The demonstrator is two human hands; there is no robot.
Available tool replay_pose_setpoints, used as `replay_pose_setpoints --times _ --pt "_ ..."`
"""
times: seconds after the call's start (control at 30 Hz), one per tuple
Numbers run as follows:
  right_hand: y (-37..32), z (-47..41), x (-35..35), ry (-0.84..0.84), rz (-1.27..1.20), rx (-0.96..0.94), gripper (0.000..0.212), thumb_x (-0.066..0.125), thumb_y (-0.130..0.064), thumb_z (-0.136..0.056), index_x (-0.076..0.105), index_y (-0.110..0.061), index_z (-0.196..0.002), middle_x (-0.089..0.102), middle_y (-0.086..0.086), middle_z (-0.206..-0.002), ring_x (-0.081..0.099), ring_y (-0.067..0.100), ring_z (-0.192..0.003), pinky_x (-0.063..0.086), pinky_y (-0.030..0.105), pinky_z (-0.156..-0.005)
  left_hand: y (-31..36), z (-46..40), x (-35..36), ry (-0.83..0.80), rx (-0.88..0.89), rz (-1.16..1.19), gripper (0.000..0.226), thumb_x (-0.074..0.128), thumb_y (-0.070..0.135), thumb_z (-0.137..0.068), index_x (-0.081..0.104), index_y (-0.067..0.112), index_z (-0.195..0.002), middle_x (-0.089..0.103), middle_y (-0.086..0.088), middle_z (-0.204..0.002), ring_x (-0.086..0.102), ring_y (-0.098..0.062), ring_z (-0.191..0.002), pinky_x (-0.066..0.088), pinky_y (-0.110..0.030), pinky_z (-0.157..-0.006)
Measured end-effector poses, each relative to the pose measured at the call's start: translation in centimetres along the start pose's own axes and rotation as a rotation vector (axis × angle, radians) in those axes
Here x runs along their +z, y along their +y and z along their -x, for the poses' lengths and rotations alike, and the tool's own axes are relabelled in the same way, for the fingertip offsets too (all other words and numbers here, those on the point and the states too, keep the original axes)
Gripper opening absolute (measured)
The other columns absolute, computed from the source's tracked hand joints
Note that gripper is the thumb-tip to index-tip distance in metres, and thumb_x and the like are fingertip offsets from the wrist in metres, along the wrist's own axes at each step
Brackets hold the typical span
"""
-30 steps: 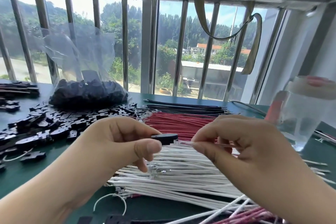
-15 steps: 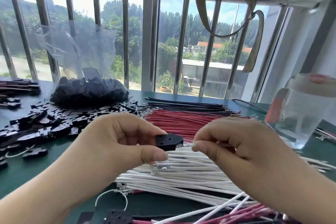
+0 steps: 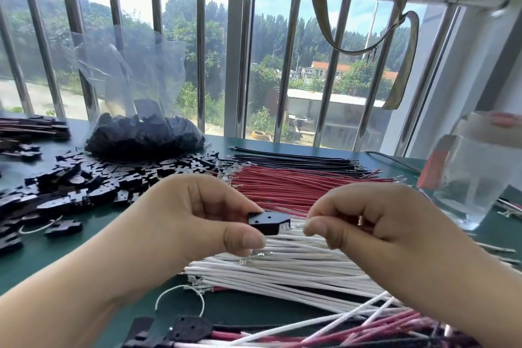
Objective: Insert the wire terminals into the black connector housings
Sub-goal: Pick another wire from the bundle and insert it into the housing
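Housing [image 3: 268,222]: black, held above the desk [image 3: 56,257], pinched in left hand [image 3: 195,220] fingers. White wire [image 3: 296,226]: pinched in right hand [image 3: 375,223] fingers, terminal at housing's slot. Risk: a skewed terminal could jam or bend.

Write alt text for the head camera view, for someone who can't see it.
A left hand holds a black housing while the right hand pinches a white wire at its opening. Below lie white wires, beyond them red wires, and loose housings on the left of a green table.
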State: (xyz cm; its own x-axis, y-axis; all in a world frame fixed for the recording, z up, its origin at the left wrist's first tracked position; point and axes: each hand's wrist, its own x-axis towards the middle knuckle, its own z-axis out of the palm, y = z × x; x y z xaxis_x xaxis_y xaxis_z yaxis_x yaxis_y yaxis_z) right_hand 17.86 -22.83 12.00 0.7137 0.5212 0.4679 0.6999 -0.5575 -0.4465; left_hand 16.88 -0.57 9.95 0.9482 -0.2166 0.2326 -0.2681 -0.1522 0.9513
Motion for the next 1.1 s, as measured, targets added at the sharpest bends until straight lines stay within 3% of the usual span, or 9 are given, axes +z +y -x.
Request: replay_pose_setpoints --times 0.1,0.2,0.3,0.43,0.57,0.67,0.87,1.1 --pt "-0.1 0.1 0.2 0.03 0.008 -0.018 0.007 0.061 -0.046 -0.083 0.063 -0.04 -0.08 0.059 -0.024 -0.062 0.055 -0.003 -0.061 0.039 0.003 -0.058 -0.2 0.0 -0.1 -0.022 -0.041 0.064 0.064 0.093 0.045 -0.019 0.076 0.016 -0.074 0.073 -0.013 -0.068 0.071 -0.024 -0.06 0.056 -0.022 -0.058" --pt "0.0 0.0 0.3 0.035 0.078 -0.03 0.017 0.055 -0.053 -0.084 0.062 -0.04 -0.075 0.06 -0.027 -0.066 0.057 -0.003 -0.066 0.042 0.008 -0.062 -0.5 -0.1 -0.1 -0.054 -0.097 0.153 0.067 0.094 0.044 -0.018 0.076 0.01 -0.072 0.07 -0.015 -0.065 0.069 -0.026 -0.058 0.059 -0.034 -0.064" --pt "-0.1 0.1 0.4 0.024 0.214 -0.081 0.022 0.051 -0.054 -0.082 0.061 -0.038 -0.071 0.056 -0.03 -0.063 0.056 -0.006 -0.068 0.039 0.012 -0.051 -0.8 -0.1 0.0 -0.058 -0.137 0.207 0.063 0.095 0.041 -0.017 0.075 0.009 -0.067 0.069 -0.012 -0.062 0.067 -0.023 -0.055 0.059 -0.036 -0.064" --pt "-0.2 0.4 0.3 0.019 0.273 -0.199 0.023 0.047 -0.046 -0.085 0.061 -0.032 -0.072 0.053 -0.025 -0.064 0.053 -0.005 -0.061 0.046 0.019 -0.052 -1.1 -0.3 0.1 -0.089 -0.189 0.333 0.058 0.097 0.031 -0.019 0.074 0.004 -0.065 0.066 -0.013 -0.059 0.065 -0.018 -0.052 0.058 -0.032 -0.059" --pt "-0.1 0.4 0.3 0.008 0.306 -0.246 0.024 0.047 -0.043 -0.087 0.062 -0.031 -0.073 0.045 -0.026 -0.065 0.046 -0.007 -0.059 0.043 0.015 -0.053 -1.4 -0.4 0.0 -0.188 -0.267 0.453 0.051 0.097 0.025 -0.029 0.074 0.002 -0.068 0.066 -0.012 -0.06 0.062 -0.016 -0.05 0.058 -0.033 -0.061" --pt "-0.1 0.4 0.5 0.029 0.345 -0.256 0.023 0.047 -0.041 -0.087 0.062 -0.031 -0.073 0.052 -0.022 -0.065 0.049 -0.003 -0.057 0.047 0.021 -0.05 -1.5 -0.4 -0.1 -0.216 -0.304 0.49 0.051 0.097 0.023 -0.031 0.073 0.0 -0.069 0.065 -0.013 -0.06 0.061 -0.016 -0.049 0.058 -0.033 -0.06" --pt "0.3 0.3 1.2 0.102 0.165 -0.127 0.019 0.059 -0.039 -0.082 0.061 -0.03 -0.066 0.053 -0.022 -0.058 0.052 -0.006 -0.058 0.037 0.004 -0.055 -1.2 -0.4 -0.2 -0.165 -0.255 0.501 0.046 0.097 0.021 -0.028 0.072 0.003 -0.062 0.065 -0.014 -0.06 0.061 -0.016 -0.05 0.058 -0.033 -0.06" --pt "-0.1 0.1 1.1 0.061 0.061 -0.074 0.014 0.06 -0.043 -0.077 0.064 -0.03 -0.073 0.059 -0.022 -0.061 0.057 -0.001 -0.058 0.038 0.004 -0.053 -0.9 -0.3 -0.9 -0.206 -0.281 0.448 0.046 0.096 0.022 -0.032 0.072 0.002 -0.065 0.063 -0.011 -0.056 0.06 -0.015 -0.049 0.058 -0.033 -0.063"
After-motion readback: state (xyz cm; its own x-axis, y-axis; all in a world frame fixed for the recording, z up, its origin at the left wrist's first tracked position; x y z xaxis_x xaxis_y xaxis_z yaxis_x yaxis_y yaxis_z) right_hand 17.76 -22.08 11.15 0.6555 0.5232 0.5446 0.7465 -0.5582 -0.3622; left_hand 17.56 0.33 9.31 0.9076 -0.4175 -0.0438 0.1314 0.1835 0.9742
